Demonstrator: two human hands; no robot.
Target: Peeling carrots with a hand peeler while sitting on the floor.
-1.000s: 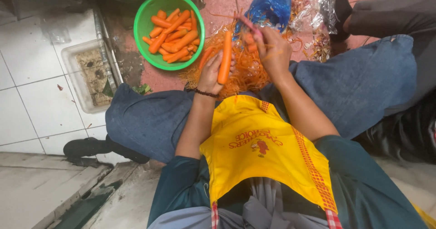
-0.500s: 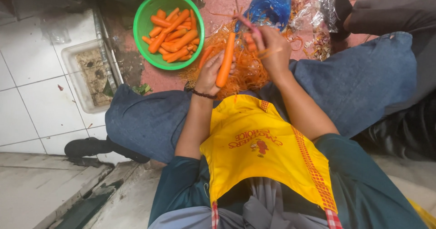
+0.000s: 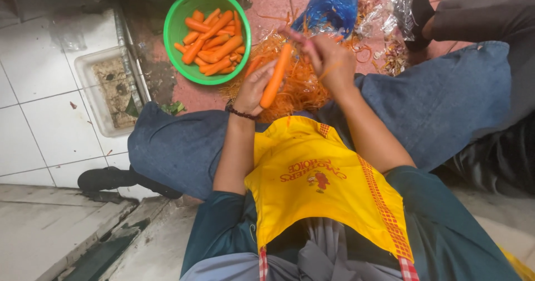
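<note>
Seated person, head view looking down: yellow apron (image 3: 317, 186) over dark green top, blue jeans (image 3: 184, 147) knees spread wide to both sides. Floor (image 3: 267, 2) is reddish between the legs, white tiles (image 3: 33, 63) at left with a grimy rectangular drain tray (image 3: 108, 88) set in. Second person's grey trouser leg and black shoe (image 3: 412, 8) at top right, well apart from the hands. Green round bowl (image 3: 175, 27) on the floor, upper middle, holds a heap of peeled carrots (image 3: 214, 44). Blue plastic bag (image 3: 331, 5) lies just right of the bowl. Pile of orange peelings (image 3: 301, 86) on the floor between the knees, under the hands. Left hand (image 3: 253, 88), beaded bracelet at wrist, clamped around the lower part of one carrot (image 3: 277, 74), which tilts up and to the right above the peelings. Right hand (image 3: 329, 61) closed at the carrot's upper end; gripping something small, cannot tell what. Hands close together, joined by the carrot.
</note>
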